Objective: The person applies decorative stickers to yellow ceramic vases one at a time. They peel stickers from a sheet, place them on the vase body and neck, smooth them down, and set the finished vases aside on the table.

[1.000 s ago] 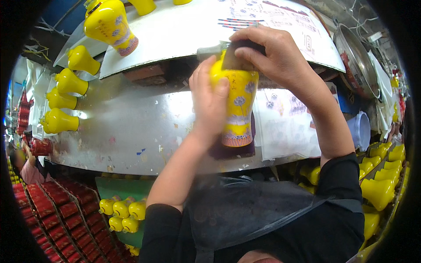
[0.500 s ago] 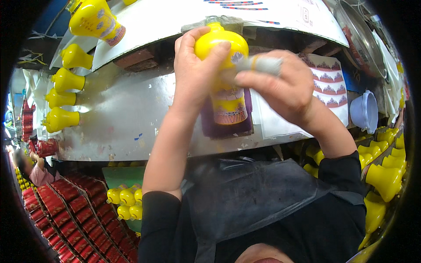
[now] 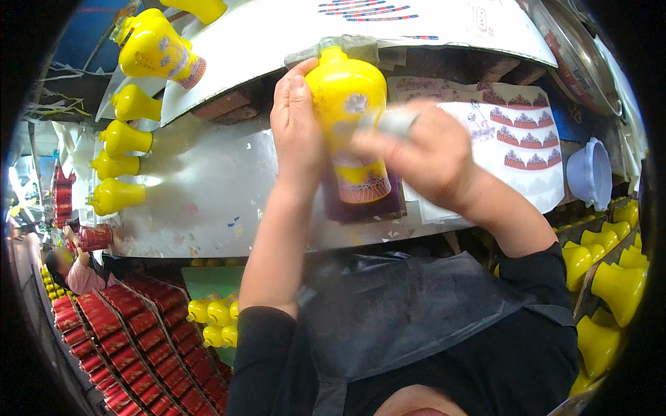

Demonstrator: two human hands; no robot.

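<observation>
A yellow bottle (image 3: 347, 83) with a clear neck and printed flower decals lies on a purple pad (image 3: 364, 211), neck away from me. A patterned band runs around its base. My left hand (image 3: 298, 128) is closed against the bottle's left side, thumb extended along it. Closed around a pale grey, short-handled tool (image 3: 395, 125), my right hand (image 3: 437, 152) is at the bottle's right side. Motion blurs the tool's working end, so I cannot tell its exact kind. The neck leans on a grey cloth-like rest (image 3: 298, 57).
Decal sheets (image 3: 524, 142) lie right of the bottle, beside a pale blue bucket (image 3: 588, 173). Several yellow bottles (image 3: 121, 197) line the bench's left side. A decorated bottle (image 3: 156, 48) stands on the white raised board (image 3: 270, 31). Red boxes (image 3: 139, 333) and another person (image 3: 80, 270) are at lower left.
My right hand and the tool have moved slightly left and down across the bottle. The left thumb has shifted from the bottle's front to its left side. The view has shifted slightly.
</observation>
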